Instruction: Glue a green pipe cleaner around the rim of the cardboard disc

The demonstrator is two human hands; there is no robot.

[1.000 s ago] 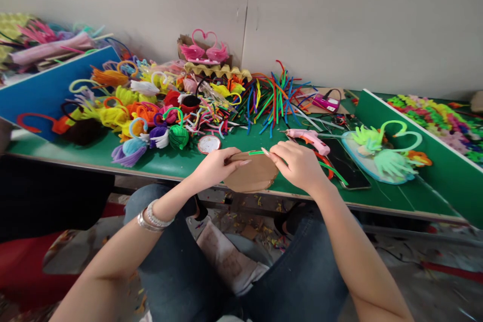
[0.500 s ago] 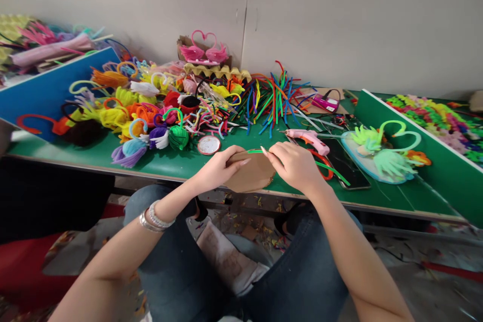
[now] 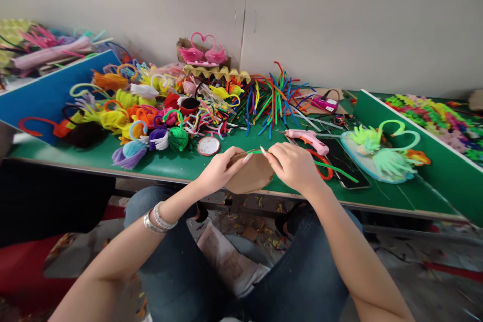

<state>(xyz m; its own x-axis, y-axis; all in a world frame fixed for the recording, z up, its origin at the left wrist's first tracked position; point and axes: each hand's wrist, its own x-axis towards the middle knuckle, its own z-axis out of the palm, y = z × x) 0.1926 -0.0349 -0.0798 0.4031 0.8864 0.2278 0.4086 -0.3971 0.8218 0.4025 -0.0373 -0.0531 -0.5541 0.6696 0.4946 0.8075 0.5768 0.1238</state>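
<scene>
While our left hand (image 3: 221, 168) pinches the cardboard (image 3: 249, 177) mid-frame, our right hand (image 3: 293, 163), pinching green strip (image 3: 255, 151), seemingly edges it; next likely calls for even pressing.

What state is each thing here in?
Left hand: closed on the cardboard.
Right hand: fingers pinching the green strip.
Cardboard: held up at the front of the table.
Green strip: bent along the cardboard's far edge.
Glue gun: lying down.
Phone: flat, screen dark.
Pink swans: upright.
</scene>
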